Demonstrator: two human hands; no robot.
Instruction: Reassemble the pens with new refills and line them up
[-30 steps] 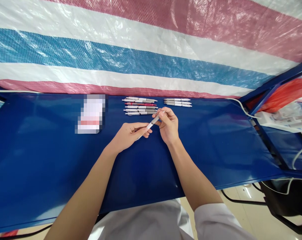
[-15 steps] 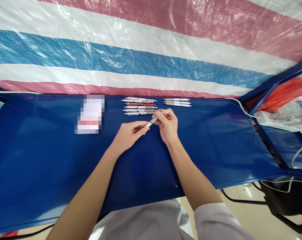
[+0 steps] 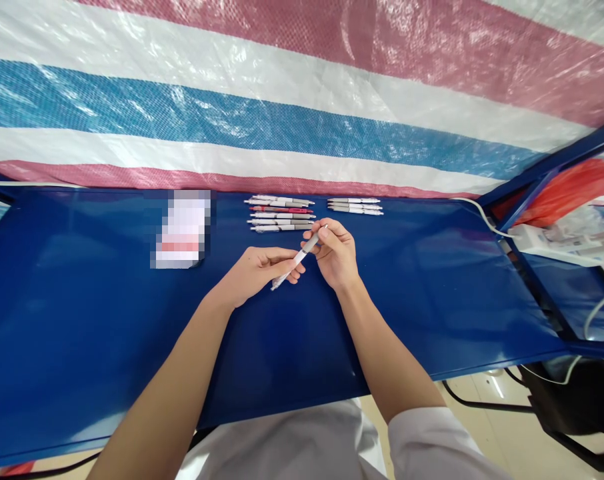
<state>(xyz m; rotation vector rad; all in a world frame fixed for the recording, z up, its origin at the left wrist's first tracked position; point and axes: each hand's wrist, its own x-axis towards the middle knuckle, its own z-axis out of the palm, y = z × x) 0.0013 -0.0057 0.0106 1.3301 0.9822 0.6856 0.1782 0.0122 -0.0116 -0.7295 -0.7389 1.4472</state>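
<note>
A white pen (image 3: 301, 255) with a grey grip slants between my two hands above the blue table. My left hand (image 3: 255, 275) pinches its white barrel, and the clip end sticks out below the fingers at the lower left. Around the grey grip near the tip, my right hand (image 3: 336, 252) has its thumb and fingers closed. Just beyond the hands lies a row of several pens (image 3: 281, 219), mostly white and grey, with one red pen (image 3: 282, 210) among them. Farther right is a smaller group of white pens (image 3: 355, 206).
A blurred-out white and red item (image 3: 185, 227) lies left of the pens on the blue table (image 3: 107, 320). Striped plastic sheeting (image 3: 282, 120) hangs along the back. At the right are a blue frame, a white power strip (image 3: 557, 243), cables and a red bag (image 3: 577, 190).
My left hand has shifted its hold on the pen, so more of the barrel and the clip end now show past the fingers. My right hand stays nearly in place.
</note>
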